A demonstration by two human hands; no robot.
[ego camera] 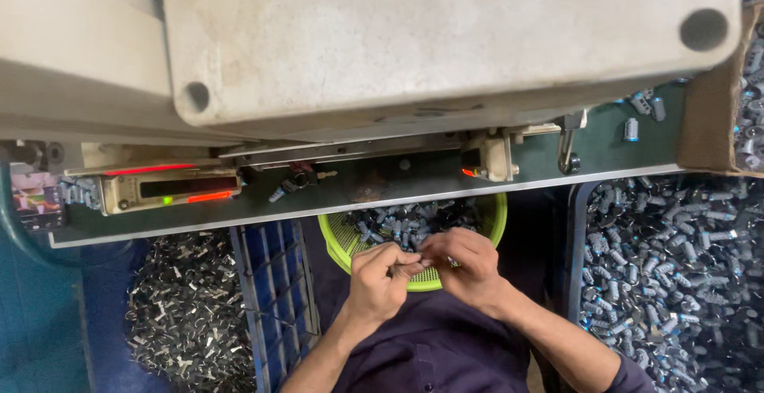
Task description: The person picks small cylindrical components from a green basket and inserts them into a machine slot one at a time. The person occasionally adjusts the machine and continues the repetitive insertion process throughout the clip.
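Dark purple cloth of the person's shirt (446, 353) fills the bottom edge, with both forearms rising from it. Just above, the left hand (380, 280) and right hand (469, 266) meet over the near rim of a lime-green plastic basket (338, 238). Fingertips of both hands pinch a small metal part (422, 263) between them; its shape is too small and too covered by the fingers to make out. The basket is finely meshed and holds a heap of little shiny metal cylinders (406, 222); its far half is hidden under a bench edge (239, 218), a long green ledge with a pale metal lip.

On the person's left a blue slatted crate (274, 282) stands beside a pile of thin, bent metal clips (187, 313). On the right a dark bin (676, 274) brims with more glinting cylinders, cut off by the frame.

On the ledge sit a beige box with red and green lights (171, 190), a few loose parts and a small lever. Beyond, a huge grimy off-white machine body (446, 39) blocks everything behind it. A brown cardboard box (708, 114) juts in at the far right.
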